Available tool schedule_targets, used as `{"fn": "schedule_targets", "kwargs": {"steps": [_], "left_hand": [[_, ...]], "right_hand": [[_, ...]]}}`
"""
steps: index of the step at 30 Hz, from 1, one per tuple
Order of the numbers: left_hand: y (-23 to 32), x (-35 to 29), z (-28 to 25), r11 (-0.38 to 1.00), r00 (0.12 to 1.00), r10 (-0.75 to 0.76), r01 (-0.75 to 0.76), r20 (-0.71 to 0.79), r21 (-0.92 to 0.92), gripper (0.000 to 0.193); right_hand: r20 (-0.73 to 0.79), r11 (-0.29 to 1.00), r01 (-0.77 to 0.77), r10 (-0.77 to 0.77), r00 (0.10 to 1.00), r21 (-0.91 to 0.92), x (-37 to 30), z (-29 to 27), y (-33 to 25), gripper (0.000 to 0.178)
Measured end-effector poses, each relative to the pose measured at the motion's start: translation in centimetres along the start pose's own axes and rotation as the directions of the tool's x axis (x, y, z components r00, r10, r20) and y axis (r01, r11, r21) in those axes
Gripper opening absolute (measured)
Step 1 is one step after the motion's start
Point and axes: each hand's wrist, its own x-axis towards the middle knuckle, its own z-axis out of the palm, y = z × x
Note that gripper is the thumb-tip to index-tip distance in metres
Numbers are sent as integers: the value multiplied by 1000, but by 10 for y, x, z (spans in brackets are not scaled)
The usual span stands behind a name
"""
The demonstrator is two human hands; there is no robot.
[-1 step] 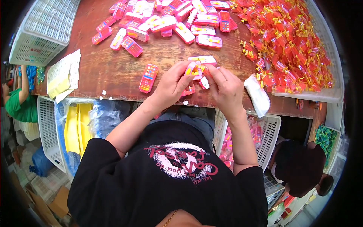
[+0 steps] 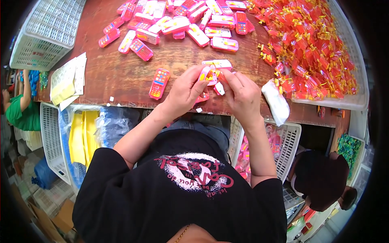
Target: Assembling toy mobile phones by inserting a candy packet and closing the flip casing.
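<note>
Near the table's front edge, my left hand point(image 2: 185, 88) is closed on a small pink-and-white toy phone piece point(image 2: 208, 76) with yellow parts. My right hand point(image 2: 245, 95) pinches at its right side, with the thumb and forefinger around a small orange-yellow piece point(image 2: 219, 73) that is mostly covered. Just beyond the fingers lies a pink-and-white toy phone point(image 2: 222, 63). Under my hands are another pink piece point(image 2: 202, 97) and a small white-faced one point(image 2: 219, 88), both partly hidden. Left of my left hand a pink toy phone point(image 2: 159, 84) rests with its coloured buttons up.
Many pink toy phones point(image 2: 175, 25) are heaped at the far side. A white tray point(image 2: 362, 87) at right overflows with red pieces with yellow clips point(image 2: 312, 52). White cloth point(image 2: 276, 101), papers point(image 2: 69, 81) and a stacked crate point(image 2: 50, 30) flank me. Other people sit at both sides.
</note>
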Motion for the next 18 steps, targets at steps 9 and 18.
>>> {"fn": "schedule_targets", "kwargs": {"steps": [9,18], "left_hand": [[-7,2,4,935,983,182,-169,-11,311,43],[-22,4,6,472,877,-464,365,126,-802,40]], "right_hand": [[66,993,63,-57,996,-100,0,-4,2,26],[88,995,81,-75,993,-61,2,-3,-17,41]]}}
